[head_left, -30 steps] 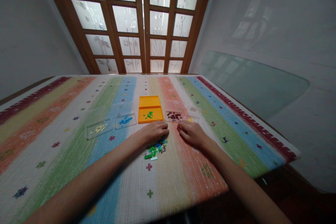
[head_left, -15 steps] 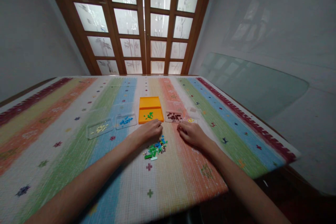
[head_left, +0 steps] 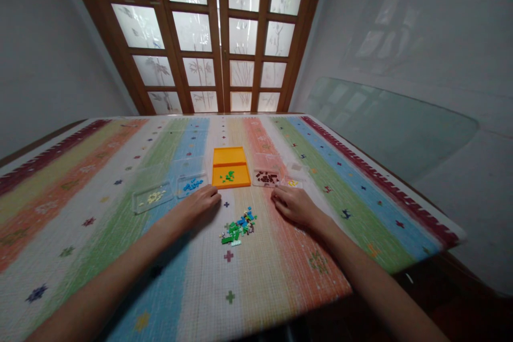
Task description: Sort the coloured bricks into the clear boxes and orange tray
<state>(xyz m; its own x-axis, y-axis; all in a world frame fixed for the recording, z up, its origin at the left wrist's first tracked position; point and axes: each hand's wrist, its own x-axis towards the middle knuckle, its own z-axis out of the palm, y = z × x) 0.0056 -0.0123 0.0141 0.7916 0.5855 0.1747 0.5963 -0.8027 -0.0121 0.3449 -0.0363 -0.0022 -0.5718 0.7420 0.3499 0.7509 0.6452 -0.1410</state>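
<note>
A small pile of mixed green, blue and dark bricks point(head_left: 239, 226) lies on the striped cloth between my hands. My left hand point(head_left: 196, 204) rests knuckles up just in front of the clear tray of blue bricks point(head_left: 192, 184), its fingers curled loosely; whether it holds anything is hidden. My right hand point(head_left: 294, 204) lies on the cloth near the small tray of yellow bricks point(head_left: 293, 182), fingers curled inward. An orange tray point(head_left: 230, 167) with a few green bricks sits straight ahead.
A clear tray of pale yellow bricks point(head_left: 153, 197) stands at the left of the row and a tray of dark red bricks point(head_left: 266, 176) right of the orange one. The table edge point(head_left: 420, 214) runs along the right. Wooden glazed doors stand behind.
My left hand has slid left from the front of the orange tray to the front of the blue-brick tray. The right hand has stayed put.
</note>
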